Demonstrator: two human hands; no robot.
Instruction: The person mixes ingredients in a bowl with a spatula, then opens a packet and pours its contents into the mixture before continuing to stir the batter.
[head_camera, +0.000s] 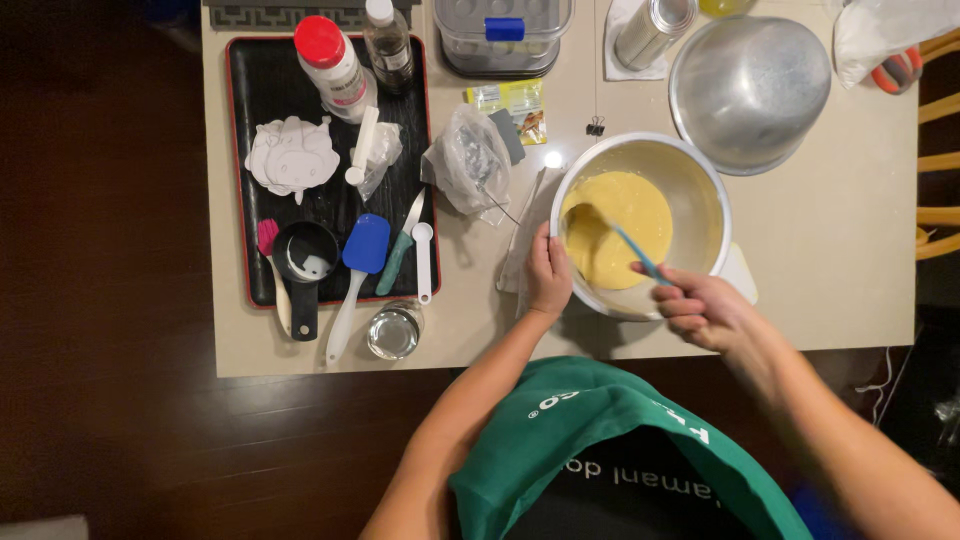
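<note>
Batter bowl (700, 190) sits on desk (830, 270), just right of black tray (250, 150). My left hand (549, 275) grips its rim; right hand (700, 305) closed on blue spatula (632, 248). Mixing step, I judge; next needs steady stirring.

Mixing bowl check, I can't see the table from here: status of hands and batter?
Left hand grips mixing bowl rim. Right hand holds blue utensil in yellow batter. Nothing blocking.
</note>
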